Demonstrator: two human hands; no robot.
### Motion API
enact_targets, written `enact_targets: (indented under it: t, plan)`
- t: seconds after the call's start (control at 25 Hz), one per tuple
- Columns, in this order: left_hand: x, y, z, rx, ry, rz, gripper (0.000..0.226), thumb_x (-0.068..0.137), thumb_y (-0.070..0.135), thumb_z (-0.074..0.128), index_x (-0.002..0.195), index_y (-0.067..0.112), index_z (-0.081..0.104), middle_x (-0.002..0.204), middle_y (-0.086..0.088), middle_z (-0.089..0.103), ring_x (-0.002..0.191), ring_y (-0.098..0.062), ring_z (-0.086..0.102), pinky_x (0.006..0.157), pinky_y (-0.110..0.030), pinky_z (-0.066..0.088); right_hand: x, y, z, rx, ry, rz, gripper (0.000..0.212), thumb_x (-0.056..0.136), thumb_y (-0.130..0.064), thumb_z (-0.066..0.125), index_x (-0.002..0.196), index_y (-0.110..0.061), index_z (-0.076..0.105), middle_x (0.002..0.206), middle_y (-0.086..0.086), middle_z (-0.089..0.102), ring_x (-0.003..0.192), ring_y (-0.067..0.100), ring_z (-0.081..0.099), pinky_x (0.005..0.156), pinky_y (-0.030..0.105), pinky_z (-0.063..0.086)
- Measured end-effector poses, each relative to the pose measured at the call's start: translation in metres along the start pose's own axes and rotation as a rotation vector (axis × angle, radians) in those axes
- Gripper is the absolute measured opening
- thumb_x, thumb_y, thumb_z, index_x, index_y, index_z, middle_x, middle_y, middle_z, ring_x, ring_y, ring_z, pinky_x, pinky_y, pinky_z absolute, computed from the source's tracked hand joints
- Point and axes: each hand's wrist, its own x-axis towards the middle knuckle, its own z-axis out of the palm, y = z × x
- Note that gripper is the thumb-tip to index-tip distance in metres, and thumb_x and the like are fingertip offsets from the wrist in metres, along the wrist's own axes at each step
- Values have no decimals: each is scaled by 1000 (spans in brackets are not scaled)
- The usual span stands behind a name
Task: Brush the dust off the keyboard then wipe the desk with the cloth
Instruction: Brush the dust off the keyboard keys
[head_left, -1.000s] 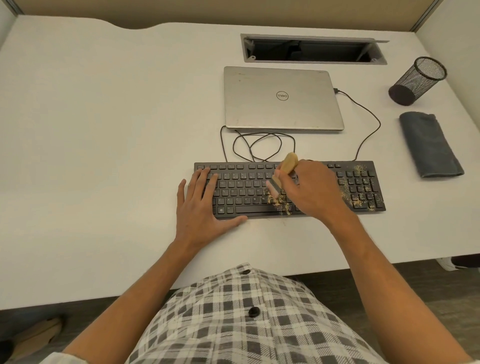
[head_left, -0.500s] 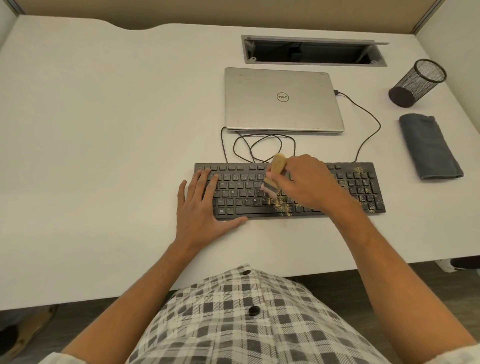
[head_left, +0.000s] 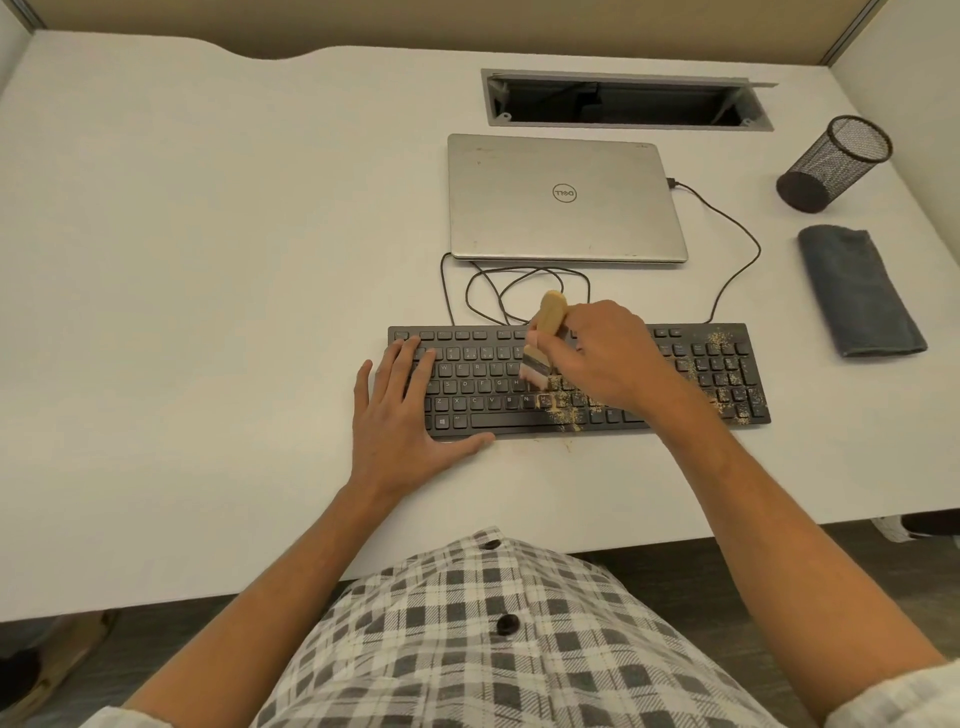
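Note:
A black keyboard (head_left: 483, 387) lies on the white desk (head_left: 208, 260). Yellowish dust (head_left: 566, 413) is strewn over its middle keys, and more dust (head_left: 719, 340) sits on the number pad. My right hand (head_left: 608, 358) grips a wooden-handled brush (head_left: 545, 332), bristles down on the middle keys. Flat on the keyboard's left end lies my left hand (head_left: 405, 415), fingers straight, thumb along the front edge. A folded grey cloth (head_left: 857, 291) rests at the right of the desk, apart from both hands.
A closed silver laptop (head_left: 566, 197) sits behind the keyboard, with looped cables (head_left: 519, 291) between them. A black mesh pen cup (head_left: 831, 161) lies tipped at the far right. An open cable hatch (head_left: 623, 101) is at the back. A few dust specks (head_left: 569, 444) lie before the keyboard.
My right hand has moved the brush a little to the left and away from me across the middle keys. My left hand has stayed in place.

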Motion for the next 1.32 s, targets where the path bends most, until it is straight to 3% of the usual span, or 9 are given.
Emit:
enact_targets:
  t: [0.12,0.24,0.44,0.56,0.72,0.84,1.0,1.12,1.32]
  plan:
    - [-1,0,-1,0,-1,-5,114,68,90,55,147,8,49,159,-12,40,150,-29,30,124,-54,17,2,0,0,-27,-81,4,46,100,-49,40,90,-16,71,59,-9,56,59,13,54,52,24,31]
    - [0,0,-1,-8,-8,-4,114,68,90,54,147,8,49,159,-12,40,150,-29,30,124,-53,16,0,3,2,52,-2,15,39,98,-48,44,96,-20,71,72,-3,66,68,17,59,60,28,39]
    - [0,-1,0,-7,-10,-8,115,68,90,55,147,8,48,159,-12,40,150,-29,30,124,-54,16,4,3,-1,-8,-118,16,43,98,-47,44,89,-14,69,64,-7,59,62,14,55,54,27,35]
    - [0,-1,0,-4,-18,-6,116,67,91,55,147,8,48,159,-11,39,150,-29,30,124,-53,15,5,3,2,7,-8,22,42,98,-50,44,96,-17,70,73,0,66,70,20,61,65,32,48]
    - [0,0,-1,-2,-19,-10,116,67,91,55,147,8,48,159,-11,39,151,-29,29,124,-54,16,7,0,1,22,-138,-4,43,98,-48,44,86,-15,68,68,-3,62,67,21,60,54,28,37]
    - [0,1,-2,-2,-17,-10,116,68,91,54,148,8,47,160,-11,39,150,-28,29,125,-53,14,2,-5,7,9,-16,-7,40,99,-46,45,93,-14,68,63,-3,56,63,17,54,58,29,35]
    - [-1,1,-2,-5,-22,-14,115,68,91,54,148,9,47,160,-10,38,151,-28,29,125,-52,13,2,-6,7,-31,-102,-34,44,99,-48,44,92,-12,68,64,0,58,57,13,49,55,29,35]
    - [-1,1,-2,-9,-30,-18,116,67,91,54,149,9,46,161,-10,37,151,-28,27,125,-53,13,2,-7,8,-36,-10,-11,42,99,-47,42,99,-15,69,64,-2,57,61,17,53,59,30,37]
    - [0,1,-3,-6,-27,-19,116,68,92,53,148,8,47,160,-10,38,151,-28,28,125,-52,14,1,-8,7,-75,-58,-36,48,101,-46,38,77,-13,63,56,-3,53,55,14,51,50,24,28]
